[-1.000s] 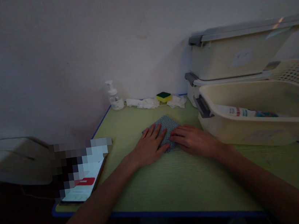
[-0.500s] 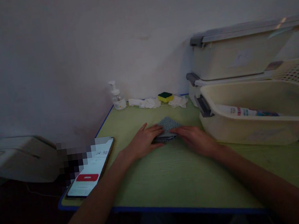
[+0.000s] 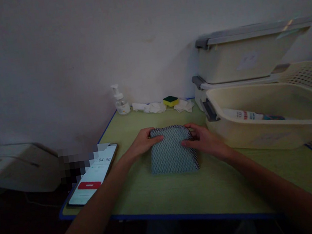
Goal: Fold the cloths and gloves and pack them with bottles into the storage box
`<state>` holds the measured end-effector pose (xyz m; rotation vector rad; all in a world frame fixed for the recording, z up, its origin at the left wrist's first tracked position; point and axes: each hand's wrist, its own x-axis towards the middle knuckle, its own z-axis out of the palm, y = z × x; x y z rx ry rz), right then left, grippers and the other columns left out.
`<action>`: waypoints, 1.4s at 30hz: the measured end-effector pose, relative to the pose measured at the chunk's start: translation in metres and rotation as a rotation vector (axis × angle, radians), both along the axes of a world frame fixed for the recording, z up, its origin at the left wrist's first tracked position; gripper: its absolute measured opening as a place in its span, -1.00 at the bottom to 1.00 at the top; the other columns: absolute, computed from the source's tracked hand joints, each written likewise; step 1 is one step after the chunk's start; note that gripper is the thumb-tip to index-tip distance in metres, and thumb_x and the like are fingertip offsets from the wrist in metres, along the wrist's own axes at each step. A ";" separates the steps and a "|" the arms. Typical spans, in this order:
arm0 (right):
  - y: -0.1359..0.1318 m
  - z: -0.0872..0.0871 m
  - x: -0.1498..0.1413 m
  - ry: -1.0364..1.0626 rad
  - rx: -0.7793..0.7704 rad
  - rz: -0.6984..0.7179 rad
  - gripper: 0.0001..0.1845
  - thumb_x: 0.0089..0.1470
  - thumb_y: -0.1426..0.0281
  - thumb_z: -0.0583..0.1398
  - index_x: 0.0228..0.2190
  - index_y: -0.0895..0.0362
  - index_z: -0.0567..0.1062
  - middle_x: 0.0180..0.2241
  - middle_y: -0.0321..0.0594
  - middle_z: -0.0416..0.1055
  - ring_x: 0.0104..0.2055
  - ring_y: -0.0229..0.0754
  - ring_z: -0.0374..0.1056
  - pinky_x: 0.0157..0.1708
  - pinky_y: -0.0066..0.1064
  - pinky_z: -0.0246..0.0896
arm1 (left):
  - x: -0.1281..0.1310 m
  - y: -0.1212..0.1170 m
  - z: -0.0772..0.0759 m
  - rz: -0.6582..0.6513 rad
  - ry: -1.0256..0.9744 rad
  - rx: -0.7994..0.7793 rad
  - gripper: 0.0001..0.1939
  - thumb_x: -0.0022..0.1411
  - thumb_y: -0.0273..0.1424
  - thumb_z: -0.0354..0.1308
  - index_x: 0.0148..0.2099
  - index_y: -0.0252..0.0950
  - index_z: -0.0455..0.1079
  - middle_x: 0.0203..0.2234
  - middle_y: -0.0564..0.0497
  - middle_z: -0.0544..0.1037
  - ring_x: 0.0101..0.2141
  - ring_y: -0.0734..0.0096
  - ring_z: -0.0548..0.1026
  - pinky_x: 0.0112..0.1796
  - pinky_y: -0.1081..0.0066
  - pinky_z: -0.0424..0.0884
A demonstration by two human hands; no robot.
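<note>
A folded grey-blue cleaning cloth (image 3: pixel 173 151), with a woven texture and a black-and-white edging, is held up over the green table (image 3: pixel 143 195). Its upper left corner is pinched by my left hand (image 3: pixel 142 143), thumb on the near face and fingers behind. My right hand (image 3: pixel 203 139) grips the upper right part the same way, thumb across the front. The lower edge of the cloth hangs down close to the tabletop; whether it touches is unclear. Fingertips behind the cloth are hidden.
Along the back edge are a pump bottle (image 3: pixel 121 102), crumpled white tissues (image 3: pixel 154 107) and a green-yellow sponge (image 3: pixel 170 101). To the right, an open cream bin (image 3: pixel 262 135) holds a printed package (image 3: pixel 247 114), with a lidded bin (image 3: pixel 234 58) behind. A phone (image 3: pixel 93 175) lies at left.
The cloth lay as a small flat folded stack under both hands. Now it is raised and opened out larger towards me, with both hands gripping its upper corners.
</note>
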<state>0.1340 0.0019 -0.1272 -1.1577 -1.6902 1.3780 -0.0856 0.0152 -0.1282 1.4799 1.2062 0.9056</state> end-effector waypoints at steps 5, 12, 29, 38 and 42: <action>0.004 -0.010 0.001 -0.168 0.084 0.020 -0.44 -0.25 0.58 0.28 -0.15 0.14 0.26 -0.26 -0.20 0.39 -0.21 -0.14 0.38 -0.22 -0.28 0.32 | 0.000 0.003 -0.009 -0.105 0.098 -0.034 -0.73 -0.10 -0.33 0.30 -0.37 -0.38 0.36 -0.49 0.05 0.46 -0.43 0.42 0.41 -0.40 0.42 0.31; 0.000 -0.006 0.006 -0.280 0.121 -0.016 -0.40 -0.26 0.63 0.28 -0.12 0.14 0.26 -0.36 -0.28 0.40 -0.28 -0.13 0.40 -0.30 -0.31 0.32 | -0.011 -0.001 0.002 -0.450 -0.090 -0.212 -0.58 -0.19 -0.47 0.36 -0.20 -0.35 0.38 -0.24 -0.06 0.54 -0.21 0.34 0.48 -0.08 0.27 0.31; -0.024 -0.016 0.033 -0.500 0.885 0.111 -0.81 -0.09 0.68 0.09 -0.48 0.17 0.36 -0.43 -0.18 0.33 -0.34 -0.19 0.27 -0.38 -0.39 0.21 | 0.012 -0.023 -0.014 -0.230 0.211 0.295 -0.85 -0.11 -0.59 0.15 -0.47 -0.32 0.22 -0.52 0.14 0.27 -0.46 0.53 0.25 -0.45 0.52 0.15; -0.025 -0.009 0.035 -0.592 1.039 0.258 -0.63 -0.27 0.75 -0.06 -0.43 0.17 0.33 -0.44 -0.16 0.29 -0.37 -0.18 0.19 -0.39 -0.39 0.14 | 0.014 -0.021 -0.021 -0.320 0.123 0.390 -0.85 -0.16 -0.69 0.03 -0.56 -0.36 0.29 -0.53 0.11 0.28 -0.49 0.56 0.26 -0.45 0.53 0.15; -0.024 -0.009 0.041 -0.626 1.107 0.292 -0.67 -0.19 0.69 -0.02 -0.37 0.19 0.38 -0.36 -0.09 0.35 -0.31 -0.14 0.21 -0.34 -0.33 0.16 | 0.015 -0.022 -0.022 -0.329 0.120 0.415 -0.84 -0.16 -0.70 0.04 -0.55 -0.37 0.31 -0.52 0.10 0.28 -0.50 0.57 0.27 -0.46 0.53 0.16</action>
